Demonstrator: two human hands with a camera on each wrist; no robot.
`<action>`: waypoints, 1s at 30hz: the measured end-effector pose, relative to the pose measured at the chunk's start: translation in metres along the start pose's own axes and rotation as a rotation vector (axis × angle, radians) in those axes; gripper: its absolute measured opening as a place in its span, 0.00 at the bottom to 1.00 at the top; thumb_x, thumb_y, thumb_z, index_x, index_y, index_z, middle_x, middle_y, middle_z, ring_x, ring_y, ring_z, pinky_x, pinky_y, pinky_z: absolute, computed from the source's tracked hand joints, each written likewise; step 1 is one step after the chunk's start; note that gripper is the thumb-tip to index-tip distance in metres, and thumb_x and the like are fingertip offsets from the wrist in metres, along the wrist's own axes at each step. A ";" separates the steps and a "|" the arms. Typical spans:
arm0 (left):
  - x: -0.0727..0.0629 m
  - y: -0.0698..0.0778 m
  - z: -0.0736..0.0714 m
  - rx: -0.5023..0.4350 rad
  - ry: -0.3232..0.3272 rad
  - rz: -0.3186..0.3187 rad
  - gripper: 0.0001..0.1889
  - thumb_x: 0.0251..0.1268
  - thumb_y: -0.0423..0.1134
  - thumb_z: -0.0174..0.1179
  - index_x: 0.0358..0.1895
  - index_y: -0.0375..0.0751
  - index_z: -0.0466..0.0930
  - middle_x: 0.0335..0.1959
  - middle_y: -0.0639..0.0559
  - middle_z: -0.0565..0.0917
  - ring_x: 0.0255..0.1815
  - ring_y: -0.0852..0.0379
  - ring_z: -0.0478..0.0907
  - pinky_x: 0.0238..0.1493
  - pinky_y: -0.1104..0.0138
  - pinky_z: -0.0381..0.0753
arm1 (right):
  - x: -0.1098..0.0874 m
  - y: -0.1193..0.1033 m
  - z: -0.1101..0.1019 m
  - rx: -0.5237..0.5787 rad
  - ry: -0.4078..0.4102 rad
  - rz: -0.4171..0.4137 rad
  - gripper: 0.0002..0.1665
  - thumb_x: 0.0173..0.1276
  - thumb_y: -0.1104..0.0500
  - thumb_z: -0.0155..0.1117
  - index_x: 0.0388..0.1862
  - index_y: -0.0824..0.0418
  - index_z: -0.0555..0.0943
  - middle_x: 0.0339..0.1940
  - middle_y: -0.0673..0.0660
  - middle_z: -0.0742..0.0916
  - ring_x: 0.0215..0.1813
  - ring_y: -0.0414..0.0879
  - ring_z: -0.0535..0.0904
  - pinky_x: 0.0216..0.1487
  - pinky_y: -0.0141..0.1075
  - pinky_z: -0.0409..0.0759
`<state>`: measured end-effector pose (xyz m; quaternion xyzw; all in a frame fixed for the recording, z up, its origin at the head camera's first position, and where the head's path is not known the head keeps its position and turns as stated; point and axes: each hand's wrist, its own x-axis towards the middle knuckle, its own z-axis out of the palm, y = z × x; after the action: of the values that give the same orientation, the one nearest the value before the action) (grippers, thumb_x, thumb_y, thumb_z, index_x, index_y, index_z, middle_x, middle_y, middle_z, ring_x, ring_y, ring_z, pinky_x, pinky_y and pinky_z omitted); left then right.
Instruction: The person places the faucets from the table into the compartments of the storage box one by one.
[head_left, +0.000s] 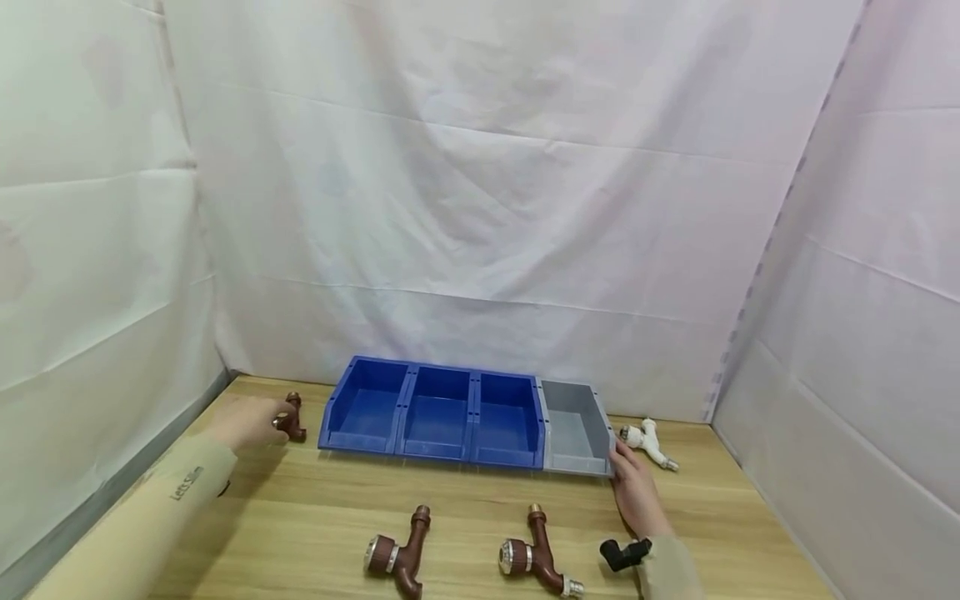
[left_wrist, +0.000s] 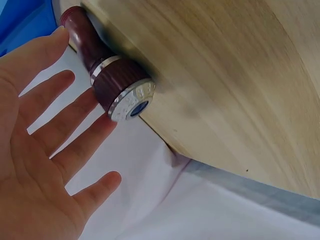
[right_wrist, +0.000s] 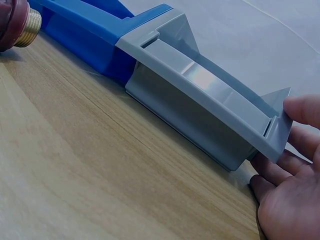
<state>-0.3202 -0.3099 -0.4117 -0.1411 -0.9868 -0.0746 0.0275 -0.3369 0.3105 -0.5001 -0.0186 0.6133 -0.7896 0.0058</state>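
Note:
In the head view my left hand (head_left: pixel 251 419) is at a dark brown faucet (head_left: pixel 294 418) on the far left of the table. In the left wrist view its fingers are spread and fairly straight; the thumb tip is right at the pipe of the faucet (left_wrist: pixel 89 37), and fingertips meet its ribbed, chrome-capped knob. My right hand (head_left: pixel 637 487) holds the right side of a grey bin (head_left: pixel 577 425). Its thumb lies on the bin's front corner and the other fingers reach under the rim, as the right wrist view shows.
Three blue bins (head_left: pixel 438 417) stand in a row left of the grey one. A white faucet (head_left: pixel 648 442) lies behind my right hand. Nearer are two brown faucets, one left (head_left: pixel 405 554) and one mid-table (head_left: pixel 542 554). White cloth walls (head_left: pixel 480 208) enclose the table.

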 end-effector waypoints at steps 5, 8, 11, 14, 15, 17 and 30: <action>0.006 -0.003 0.008 0.001 0.005 0.016 0.21 0.46 0.38 0.70 0.48 0.39 0.83 0.42 0.39 0.84 0.42 0.36 0.80 0.40 0.43 0.76 | 0.002 0.000 0.001 0.012 0.005 0.002 0.36 0.79 0.60 0.45 0.78 0.67 0.43 0.79 0.58 0.49 0.78 0.48 0.43 0.73 0.40 0.47; 0.009 -0.004 0.011 0.021 0.002 0.015 0.19 0.48 0.36 0.70 0.47 0.39 0.83 0.41 0.39 0.84 0.40 0.36 0.80 0.39 0.43 0.76 | 0.003 0.000 0.001 0.014 0.005 0.003 0.35 0.80 0.61 0.44 0.78 0.66 0.44 0.79 0.57 0.49 0.78 0.48 0.43 0.74 0.41 0.46; 0.011 -0.004 0.014 0.046 -0.013 -0.001 0.18 0.52 0.30 0.66 0.49 0.39 0.83 0.43 0.36 0.83 0.42 0.33 0.80 0.40 0.41 0.76 | 0.002 0.001 0.001 0.003 -0.001 -0.001 0.35 0.80 0.61 0.43 0.78 0.66 0.44 0.79 0.57 0.49 0.78 0.48 0.42 0.74 0.42 0.45; 0.013 -0.004 0.017 0.061 -0.031 -0.020 0.20 0.54 0.24 0.59 0.52 0.39 0.83 0.46 0.32 0.82 0.45 0.30 0.78 0.42 0.39 0.75 | 0.000 0.003 0.001 -0.009 0.002 -0.004 0.35 0.80 0.61 0.43 0.78 0.68 0.43 0.79 0.59 0.48 0.78 0.50 0.40 0.74 0.44 0.44; 0.014 -0.004 0.018 0.062 -0.038 -0.024 0.21 0.54 0.23 0.58 0.53 0.40 0.82 0.46 0.31 0.82 0.46 0.30 0.78 0.43 0.38 0.74 | -0.001 0.003 0.000 -0.008 0.004 -0.001 0.35 0.80 0.61 0.43 0.78 0.68 0.43 0.79 0.59 0.48 0.78 0.51 0.40 0.74 0.44 0.43; 0.014 -0.005 0.020 0.059 -0.044 -0.031 0.22 0.54 0.22 0.56 0.53 0.40 0.82 0.47 0.31 0.81 0.47 0.29 0.77 0.43 0.37 0.73 | -0.002 0.004 0.001 -0.004 0.006 0.005 0.35 0.80 0.62 0.42 0.78 0.68 0.43 0.79 0.60 0.47 0.78 0.51 0.40 0.74 0.44 0.43; 0.015 -0.006 0.028 0.055 -0.019 -0.029 0.23 0.55 0.20 0.52 0.52 0.42 0.83 0.47 0.32 0.81 0.48 0.28 0.77 0.46 0.32 0.67 | -0.001 0.005 0.001 -0.042 0.003 -0.032 0.36 0.80 0.60 0.44 0.78 0.69 0.42 0.79 0.62 0.47 0.78 0.54 0.41 0.73 0.39 0.50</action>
<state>-0.3374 -0.3072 -0.4389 -0.1266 -0.9907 -0.0464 0.0208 -0.3357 0.3085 -0.5052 -0.0273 0.6294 -0.7766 -0.0082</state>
